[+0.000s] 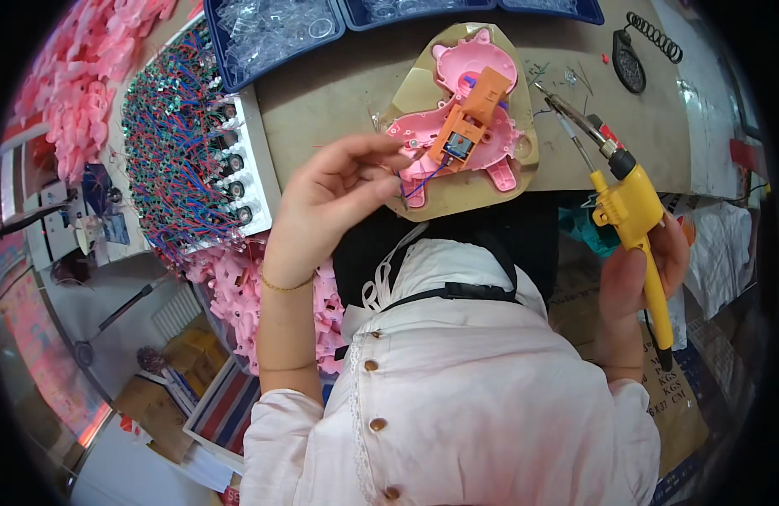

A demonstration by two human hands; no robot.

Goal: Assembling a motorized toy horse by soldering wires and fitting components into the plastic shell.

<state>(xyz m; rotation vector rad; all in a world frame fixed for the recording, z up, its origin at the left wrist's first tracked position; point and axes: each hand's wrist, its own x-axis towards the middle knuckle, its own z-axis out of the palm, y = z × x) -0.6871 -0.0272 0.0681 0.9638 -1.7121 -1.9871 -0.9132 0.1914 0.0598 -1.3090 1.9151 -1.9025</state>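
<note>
A pink plastic animal-shaped toy shell (489, 156) lies on a tan, rounded holder (517, 185). An orange plastic part (484, 97) sits across the shell, with a small dark component (457, 147) in its frame. From it a thin blue wire (425, 180) runs toward my left hand (334, 190). My left thumb and fingertips close on the wire's end at the shell's left edge. On the right, my right hand (651, 261) grips the handle of a yellow soldering gun (630, 202). Its metal tip points up-left, beside the holder's right edge and apart from the shell.
Blue trays (343, 21) of clear plastic parts line the far edge. Left are a heap of wired components (174, 135), a white strip of round parts (246, 169) and piled pink shells (77, 84). A black coiled cord (655, 38) lies far right; wire scraps litter the table.
</note>
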